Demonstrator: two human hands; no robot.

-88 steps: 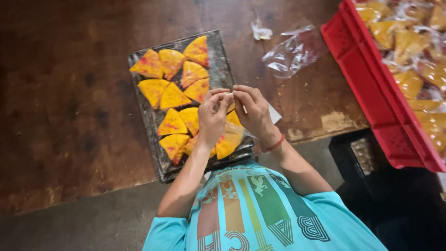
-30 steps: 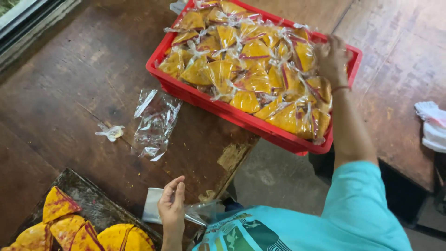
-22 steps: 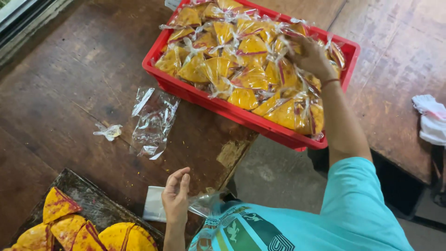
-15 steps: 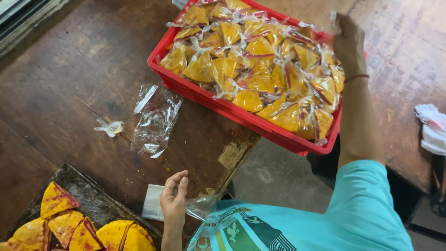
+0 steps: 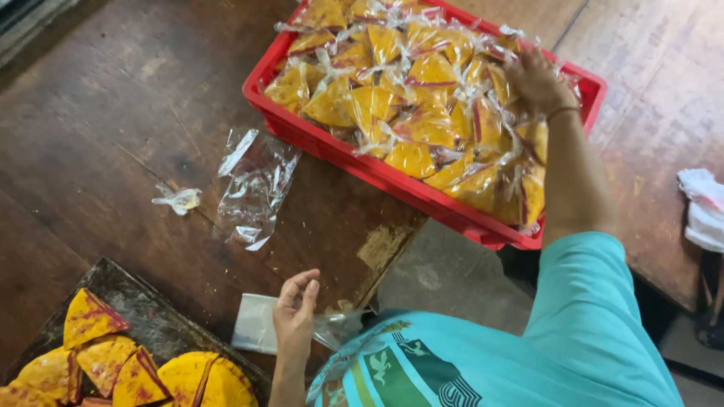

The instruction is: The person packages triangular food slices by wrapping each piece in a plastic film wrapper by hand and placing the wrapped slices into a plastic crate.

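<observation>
On the dark tray at the left, yellow wedges wait. The left hand stays loosely curled, pinching an empty clear bag; the right hand (back from the rim) now presses, fingers spread, on bagged wedges in the red crate.

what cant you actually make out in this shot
- Head view: the right hand lies on the bagged wedges in the red crate; whether it grips one cannot be told.
- The left hand touches a clear bag, partly hidden by the turquoise shirt.
- The tray of yellow wedges is cut off by the bottom edge.
</observation>
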